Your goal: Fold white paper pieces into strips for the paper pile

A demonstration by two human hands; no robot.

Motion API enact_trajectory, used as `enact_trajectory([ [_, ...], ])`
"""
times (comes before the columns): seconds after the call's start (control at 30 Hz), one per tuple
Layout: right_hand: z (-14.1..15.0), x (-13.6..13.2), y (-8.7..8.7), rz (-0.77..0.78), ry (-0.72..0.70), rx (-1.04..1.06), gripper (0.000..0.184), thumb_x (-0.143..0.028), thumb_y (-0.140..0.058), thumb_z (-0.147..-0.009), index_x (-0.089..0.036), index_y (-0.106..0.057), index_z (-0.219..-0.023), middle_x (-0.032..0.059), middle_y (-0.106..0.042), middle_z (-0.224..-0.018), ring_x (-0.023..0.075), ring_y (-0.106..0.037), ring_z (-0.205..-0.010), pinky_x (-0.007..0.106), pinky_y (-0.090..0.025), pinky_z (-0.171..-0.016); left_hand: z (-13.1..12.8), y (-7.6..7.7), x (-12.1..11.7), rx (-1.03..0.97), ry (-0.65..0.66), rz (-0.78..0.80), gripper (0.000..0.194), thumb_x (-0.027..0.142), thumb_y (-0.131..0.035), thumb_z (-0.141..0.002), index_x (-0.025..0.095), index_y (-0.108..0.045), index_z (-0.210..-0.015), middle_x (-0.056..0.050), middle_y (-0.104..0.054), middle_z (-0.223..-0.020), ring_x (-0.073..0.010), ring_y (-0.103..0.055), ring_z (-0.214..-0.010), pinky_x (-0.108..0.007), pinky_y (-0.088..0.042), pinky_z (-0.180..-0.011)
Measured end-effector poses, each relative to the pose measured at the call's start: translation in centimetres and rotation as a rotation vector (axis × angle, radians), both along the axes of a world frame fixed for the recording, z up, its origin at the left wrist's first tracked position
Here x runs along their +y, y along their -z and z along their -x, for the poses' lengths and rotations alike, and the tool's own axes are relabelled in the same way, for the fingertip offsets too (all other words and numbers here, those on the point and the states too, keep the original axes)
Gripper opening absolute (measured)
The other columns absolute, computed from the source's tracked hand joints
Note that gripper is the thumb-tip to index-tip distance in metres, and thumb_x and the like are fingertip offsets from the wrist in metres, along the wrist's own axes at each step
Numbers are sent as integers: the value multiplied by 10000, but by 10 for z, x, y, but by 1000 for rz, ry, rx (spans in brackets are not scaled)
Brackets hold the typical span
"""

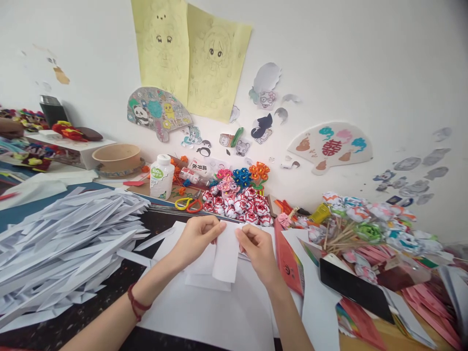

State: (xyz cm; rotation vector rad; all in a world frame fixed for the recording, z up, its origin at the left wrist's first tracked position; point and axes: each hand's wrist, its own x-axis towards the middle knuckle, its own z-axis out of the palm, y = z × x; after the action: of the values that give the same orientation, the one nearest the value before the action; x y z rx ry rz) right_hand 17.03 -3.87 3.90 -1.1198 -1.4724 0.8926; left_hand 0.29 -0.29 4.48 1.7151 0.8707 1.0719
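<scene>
Between my two hands is a narrow white paper strip [225, 258], held up over the table by its far end. My left hand [199, 236] pinches its upper left corner between thumb and fingers. On the other side my right hand [258, 246] pinches the upper right edge. Beneath the strip lie a few more white paper pieces [208, 282], resting on a large white sheet [219, 321]. A big heap of folded white paper strips [69, 243] spreads over the dark table to the left.
Behind the hands stand a white bottle [162, 178], scissors [188, 203] and red-white paper flowers [241, 204]. A black phone [354, 287] lies at right near paper flowers on sticks [343, 234]. A round tan container [117, 158] sits at back left. Part of another person's hand [10, 127] shows far left.
</scene>
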Motion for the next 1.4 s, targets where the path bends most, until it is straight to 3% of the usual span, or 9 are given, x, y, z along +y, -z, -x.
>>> enact_trajectory([
  [0.17, -1, -1, 0, 21, -8, -7, 345, -417, -513, -847, -178, -492, -600, -35, -453, -518, 88, -376, -454, 218, -282, -445, 0, 3, -1, 73, -161, -114, 384, 455, -516, -805, 151, -485, -572, 38, -459, -502, -82, -408, -486, -183, -310, -476],
  [0.33, -5, 0, -1, 4, 13, -8, 352, -408, -520, -846, -176, -490, -582, -40, -455, -518, 84, -377, -445, 219, -284, -449, 1, 2, 1, 56, 3, -31, 358, 439, -512, -808, 149, -500, -600, 34, -459, -529, -89, -426, -506, -181, -330, -486],
  [0.5, -6, 0, -3, 9, 19, 1, 346, -409, -521, -844, -181, -487, -586, -39, -452, -521, 91, -381, -452, 222, -286, -448, 0, 1, -1, 105, -92, -111, 360, 412, -516, -813, 148, -472, -573, 37, -445, -525, -79, -376, -502, -180, -273, -476],
  [0.63, -5, -1, -4, 10, 51, 6, 347, -422, -525, -837, -184, -494, -586, -37, -457, -529, 97, -386, -464, 222, -286, -443, 0, 4, 0, 86, 51, -30, 356, 439, -506, -810, 150, -471, -606, 41, -417, -539, -78, -353, -497, -178, -261, -460],
  [0.87, -6, 0, -2, -43, 93, 20, 335, -397, -520, -847, -183, -493, -590, -41, -443, -525, 91, -358, -448, 225, -257, -429, -2, 8, -1, 126, -4, -72, 388, 431, -512, -810, 151, -435, -553, 49, -340, -517, -74, -283, -490, -188, -189, -446],
  [0.97, -8, 1, -1, -64, 129, 16, 327, -382, -518, -852, -183, -487, -595, -39, -456, -535, 89, -361, -448, 223, -262, -428, -3, 8, -3, 144, 36, -71, 381, 432, -517, -806, 150, -455, -558, 48, -364, -510, -76, -302, -487, -187, -208, -449],
  [1.13, -11, 1, -1, -92, 176, 0, 309, -360, -515, -861, -183, -486, -609, -37, -472, -537, 92, -376, -458, 221, -284, -441, -4, 9, -4, 182, -50, -134, 367, 420, -524, -808, 154, -476, -559, 44, -424, -498, -82, -361, -485, -182, -286, -478],
  [1.23, -10, 1, -1, -114, 218, 4, 305, -358, -519, -859, -185, -482, -611, -38, -473, -534, 96, -384, -465, 224, -292, -452, -4, 9, -4, 170, 18, -96, 329, 409, -541, -799, 161, -487, -590, 39, -471, -520, -87, -433, -482, -176, -330, -474],
  [1.4, -11, 2, 0, -129, 260, 23, 314, -348, -513, -863, -182, -472, -599, -39, -453, -532, 94, -381, -471, 221, -288, -454, -6, 7, -8, 150, -33, 5, 324, 434, -486, -833, 173, -498, -642, 26, -548, -531, -115, -564, -453, -179, -364, -438],
])
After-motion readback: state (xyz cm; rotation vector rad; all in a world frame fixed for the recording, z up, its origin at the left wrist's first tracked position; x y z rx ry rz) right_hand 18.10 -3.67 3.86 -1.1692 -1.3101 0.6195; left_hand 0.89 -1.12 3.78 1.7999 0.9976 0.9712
